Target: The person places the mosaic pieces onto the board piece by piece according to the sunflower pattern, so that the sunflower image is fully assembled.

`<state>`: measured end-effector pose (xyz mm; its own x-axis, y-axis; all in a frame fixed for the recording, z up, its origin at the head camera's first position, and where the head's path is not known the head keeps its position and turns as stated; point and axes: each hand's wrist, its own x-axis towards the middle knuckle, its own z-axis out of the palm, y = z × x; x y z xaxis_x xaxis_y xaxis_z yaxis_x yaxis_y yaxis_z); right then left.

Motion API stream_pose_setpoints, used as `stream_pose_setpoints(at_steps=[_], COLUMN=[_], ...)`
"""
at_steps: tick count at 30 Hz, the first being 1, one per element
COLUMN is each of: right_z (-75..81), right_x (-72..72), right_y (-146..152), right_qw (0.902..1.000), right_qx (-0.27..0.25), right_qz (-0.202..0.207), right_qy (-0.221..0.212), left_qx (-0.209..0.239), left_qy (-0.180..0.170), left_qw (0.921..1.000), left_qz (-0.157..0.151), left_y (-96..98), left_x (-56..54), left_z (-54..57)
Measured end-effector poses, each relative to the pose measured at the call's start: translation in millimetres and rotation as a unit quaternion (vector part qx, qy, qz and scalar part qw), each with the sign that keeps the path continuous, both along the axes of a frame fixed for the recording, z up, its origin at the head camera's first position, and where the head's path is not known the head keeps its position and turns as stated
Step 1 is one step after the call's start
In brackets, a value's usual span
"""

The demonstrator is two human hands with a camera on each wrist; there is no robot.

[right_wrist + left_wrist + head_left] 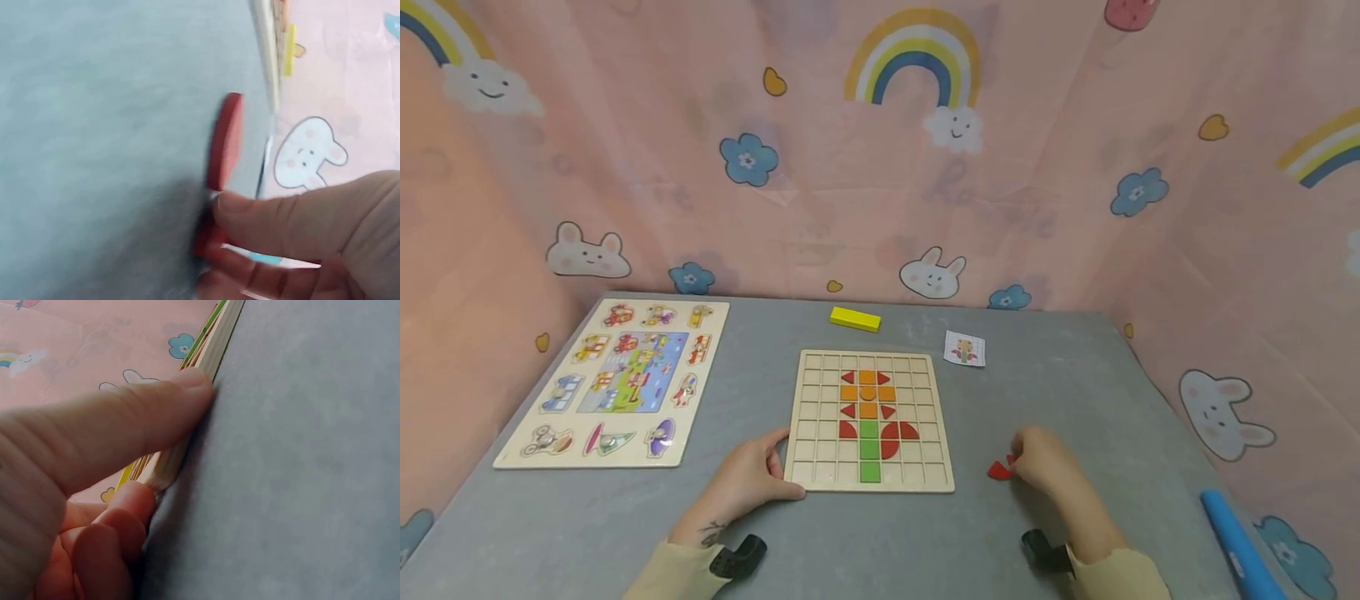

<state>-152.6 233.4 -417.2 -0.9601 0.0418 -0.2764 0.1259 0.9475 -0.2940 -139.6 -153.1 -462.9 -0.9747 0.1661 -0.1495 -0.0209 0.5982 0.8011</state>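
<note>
A wooden grid board (820, 457) lies in the middle of the table, bearing orange and green squares, small red triangles and red quarter-circle pieces. My left hand (747, 477) holds the board's near left corner, its thumb along the front edge and its fingers curled at the left side. To the right of the board, my right hand (1047, 457) pinches a red piece (209, 236) low at the tabletop; the fingers hide most of its shape. Beside those fingertips lies another red piece (998, 471) with a curved edge.
A picture puzzle board (512, 452) with vehicle pieces lies at the left. Behind the grid board sits a yellow bar (854, 319), and a small pattern card (964, 348) lies at its far right. A blue rod-shaped object (1240, 542) is at the right edge.
</note>
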Motion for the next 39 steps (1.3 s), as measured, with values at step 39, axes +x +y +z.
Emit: stream_pose_setpoints(at_steps=[39], right_z=[3.5], right_x=[-55.8], right_y=[-212.1], right_qw=[0.9674], right_qx=[-0.074], right_qz=[0.240], right_qy=[0.034], left_qx=[0.007], left_qy=[0.013], left_qw=[0.9998], left_qz=[-0.011], left_y=[-0.4], left_x=[-0.5], left_z=[-2.8])
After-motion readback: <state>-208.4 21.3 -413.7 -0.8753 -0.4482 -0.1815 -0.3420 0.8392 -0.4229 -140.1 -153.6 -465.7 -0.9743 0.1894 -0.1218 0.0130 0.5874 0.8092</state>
